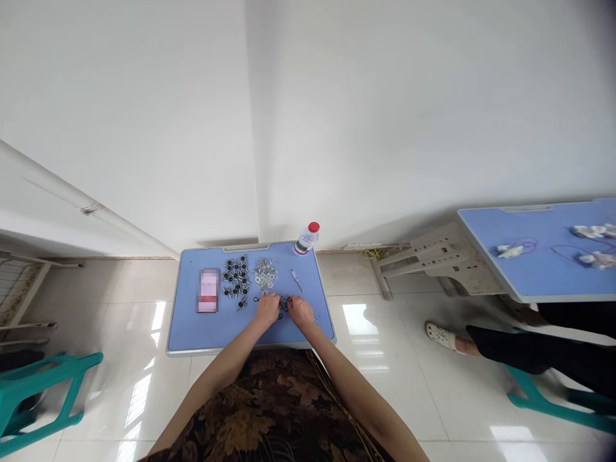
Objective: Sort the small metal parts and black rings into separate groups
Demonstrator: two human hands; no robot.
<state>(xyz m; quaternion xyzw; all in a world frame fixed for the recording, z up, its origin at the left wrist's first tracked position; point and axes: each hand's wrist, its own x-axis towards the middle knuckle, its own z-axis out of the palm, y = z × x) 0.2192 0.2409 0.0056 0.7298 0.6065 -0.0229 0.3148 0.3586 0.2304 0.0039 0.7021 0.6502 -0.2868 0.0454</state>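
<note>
Both hands are close together near the front of a small blue table (192, 330). My left hand (268, 308) has its fingers pressed together beside some small dark parts; what they hold is too small to name. Just to its right, my right hand (300, 312) is also closed, its fingertips at the same small parts (283, 307). Beyond my left hand lie a pile of silvery screws and washers (265, 274) and, further left, a group of metal pieces with black round parts (235, 277). A small pen-like tool (296, 280) rests beyond my right hand.
A water bottle with a red cap (307, 239) stands at the table's back right corner. A phone (208, 290) lies on the left. A green stool (48, 385) is at far left. At right, a person's legs (529, 350) extend beside another blue table (524, 273).
</note>
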